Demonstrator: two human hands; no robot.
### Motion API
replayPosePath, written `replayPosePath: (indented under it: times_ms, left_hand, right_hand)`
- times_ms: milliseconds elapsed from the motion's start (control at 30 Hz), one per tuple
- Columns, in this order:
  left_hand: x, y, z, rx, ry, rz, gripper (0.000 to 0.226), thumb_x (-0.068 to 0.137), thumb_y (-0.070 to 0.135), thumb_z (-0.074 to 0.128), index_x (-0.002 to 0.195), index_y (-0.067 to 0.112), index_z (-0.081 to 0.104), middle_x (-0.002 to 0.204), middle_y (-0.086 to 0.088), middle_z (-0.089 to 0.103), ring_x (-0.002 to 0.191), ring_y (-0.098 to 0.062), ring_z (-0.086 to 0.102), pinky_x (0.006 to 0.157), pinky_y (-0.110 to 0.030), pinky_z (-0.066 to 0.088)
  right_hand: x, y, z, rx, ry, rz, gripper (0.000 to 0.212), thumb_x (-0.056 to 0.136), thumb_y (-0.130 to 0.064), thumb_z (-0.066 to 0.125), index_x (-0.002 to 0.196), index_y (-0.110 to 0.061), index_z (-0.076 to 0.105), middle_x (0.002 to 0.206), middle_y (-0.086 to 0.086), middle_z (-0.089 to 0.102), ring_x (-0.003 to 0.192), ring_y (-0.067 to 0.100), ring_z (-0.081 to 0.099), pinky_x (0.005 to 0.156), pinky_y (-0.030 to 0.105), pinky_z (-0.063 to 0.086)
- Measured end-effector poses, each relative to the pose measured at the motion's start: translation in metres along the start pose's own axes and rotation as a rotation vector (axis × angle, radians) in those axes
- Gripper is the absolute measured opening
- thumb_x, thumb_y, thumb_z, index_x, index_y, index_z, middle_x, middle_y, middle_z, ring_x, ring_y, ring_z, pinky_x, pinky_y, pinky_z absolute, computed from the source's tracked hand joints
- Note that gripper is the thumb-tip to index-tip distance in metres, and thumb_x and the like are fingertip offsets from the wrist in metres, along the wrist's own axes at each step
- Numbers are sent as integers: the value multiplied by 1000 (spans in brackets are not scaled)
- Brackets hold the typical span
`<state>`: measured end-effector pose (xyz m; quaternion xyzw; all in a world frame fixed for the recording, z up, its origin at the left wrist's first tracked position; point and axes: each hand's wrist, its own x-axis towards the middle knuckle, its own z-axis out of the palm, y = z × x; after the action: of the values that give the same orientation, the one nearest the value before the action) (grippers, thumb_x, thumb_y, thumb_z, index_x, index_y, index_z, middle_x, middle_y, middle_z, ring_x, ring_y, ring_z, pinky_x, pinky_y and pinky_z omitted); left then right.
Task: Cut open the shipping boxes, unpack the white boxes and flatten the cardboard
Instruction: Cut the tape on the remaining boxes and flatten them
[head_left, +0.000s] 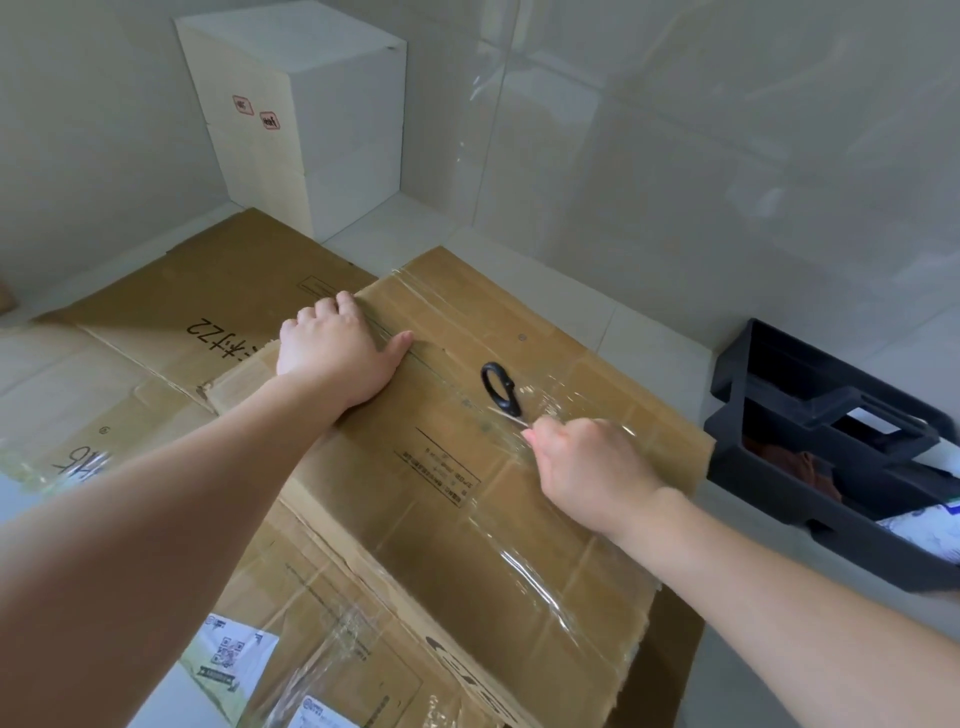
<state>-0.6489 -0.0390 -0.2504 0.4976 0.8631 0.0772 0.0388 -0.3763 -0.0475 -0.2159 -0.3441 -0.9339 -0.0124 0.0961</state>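
Pale tiled floor (519, 260) in a corner carries flattened brown cardboard shipping boxes (467, 493), stacked white boxes (306, 130) behind, black plastic tote (831, 467) to the right. Left hand (337, 348) presses flat, fingers spread, on the top cardboard sheet. Right hand (587, 467) is curled, pinching clear tape (550, 410) beside black-handled scissors (501, 389) lying on it.

Flattened cardboard (467, 467) lies on the floor (519, 249), overlapping more sheets to its left. Scissors (501, 389) rest on it. Stacked boxes (306, 130) stand behind in the corner; a crate (831, 467) sits right.
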Motion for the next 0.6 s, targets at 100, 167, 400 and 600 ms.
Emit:
replayPosePath:
  times_ms: [100, 167, 400, 600]
  left_hand:
    - [3, -6, -4, -264, 83, -79, 39, 96, 37, 33, 114, 6, 48, 112, -14, 51, 104, -32, 47, 76, -38, 38]
    - [3, -12, -6, -278, 92, -94, 32, 96, 25, 31, 105, 6, 54, 101, -9, 41, 104, -31, 41, 78, -38, 35]
    - [-9, -7, -1, -100, 159, -25, 33, 98, 26, 32, 103, 4, 55, 112, -19, 48, 104, -35, 44, 93, -42, 33]
    - [-10, -5, -2, -78, 134, -23, 35, 98, 26, 31, 107, 4, 55, 115, -18, 47, 107, -34, 42, 94, -42, 32]
  right_hand:
    - [11, -5, 3, -39, 31, -19, 33, 71, 1, 78, 55, -7, 51, 34, 10, 45, 25, 29, 43, 38, 20, 23]
    - [9, -2, 5, -31, 45, 6, 33, 73, 0, 77, 56, -7, 50, 34, 10, 45, 25, 30, 43, 35, 21, 26]
    - [10, 0, 7, -2, 54, 32, 31, 78, -3, 74, 57, -7, 51, 36, 10, 47, 27, 30, 43, 36, 25, 29]
    - [13, -1, 8, -59, 72, 12, 35, 73, -4, 79, 54, -10, 50, 33, 5, 42, 24, 26, 38, 39, 19, 22]
